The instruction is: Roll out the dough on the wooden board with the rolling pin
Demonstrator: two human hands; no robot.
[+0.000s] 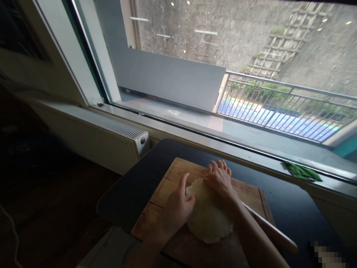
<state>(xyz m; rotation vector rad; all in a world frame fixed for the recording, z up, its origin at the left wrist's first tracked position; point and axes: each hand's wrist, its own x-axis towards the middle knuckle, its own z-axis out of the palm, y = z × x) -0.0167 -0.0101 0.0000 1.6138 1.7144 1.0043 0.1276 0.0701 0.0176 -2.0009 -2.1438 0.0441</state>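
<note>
A flat, pale round sheet of dough (208, 219) with a ragged edge lies on a wooden board (164, 186). At the dough's upper left edge is my left hand (181, 203), its thumb and fingers apart and the thumb touching the dough. My right hand (219, 176) rests palm down over the dough's upper right edge, with its fingers spread towards the far side of the board. A wooden rolling pin (276, 232) lies slanted at the right of the board, partly hidden behind my right forearm.
The board sits on a dark table (119, 201) with rounded corners. Beyond it runs a windowsill (195, 143) with a green cloth (302, 172) at the right. A white radiator (111, 137) stands at the left. A blurred patch (329, 257) covers something at the lower right.
</note>
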